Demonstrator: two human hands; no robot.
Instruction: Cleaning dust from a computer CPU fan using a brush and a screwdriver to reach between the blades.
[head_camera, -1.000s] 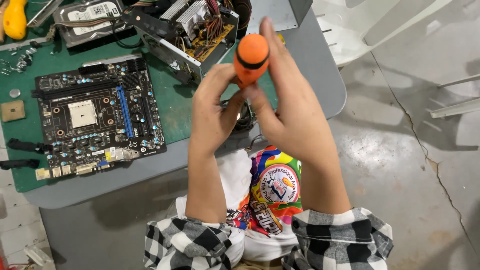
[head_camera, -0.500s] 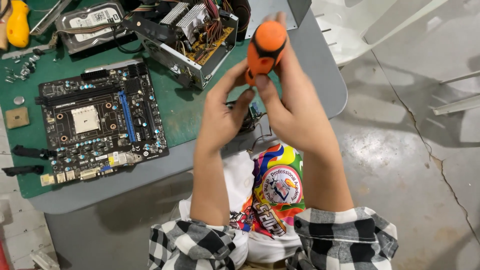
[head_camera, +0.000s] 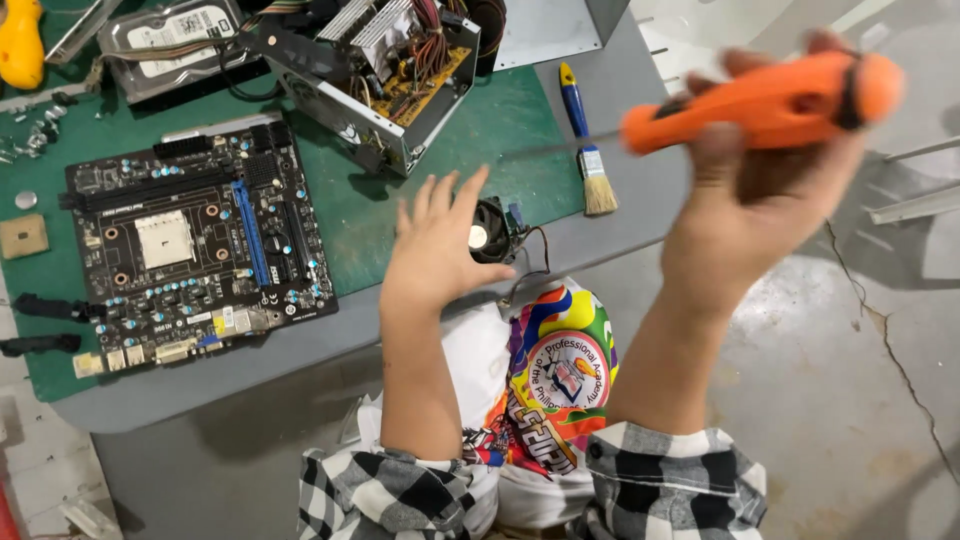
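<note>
Gripping an orange plastic-handled screwdriver (head_camera: 765, 100), the fingers of the right hand (head_camera: 755, 215) are curled tight round the handle, which lies nearly level and raised above the table's right edge, its thin metal shaft pointing left. The left hand (head_camera: 437, 250) is spread flat, fingers open and apart, holding nothing, just beside a small black round cooling fan (head_camera: 490, 232) at the near edge of the green cutting mat (head_camera: 370, 215).

Beyond the left hand on that mat stands an open grey metal power-supply box (head_camera: 385, 75); inside it show a yellowish circuit board, finned heat sinks and bundled coloured wires. Left of the hand lies a black rectangular motherboard (head_camera: 195, 245) with a blue slot. A blue-and-yellow-handled bristle brush (head_camera: 587, 140) lies at the mat's right edge. A silver hard drive (head_camera: 170, 40) sits at the mat's far left, a yellow tool handle (head_camera: 20, 45) beside it, with loose screws (head_camera: 30, 135) nearby.

The mat covers a grey round-cornered table (head_camera: 250, 385); beneath is cracked grey concrete floor (head_camera: 850, 340).
</note>
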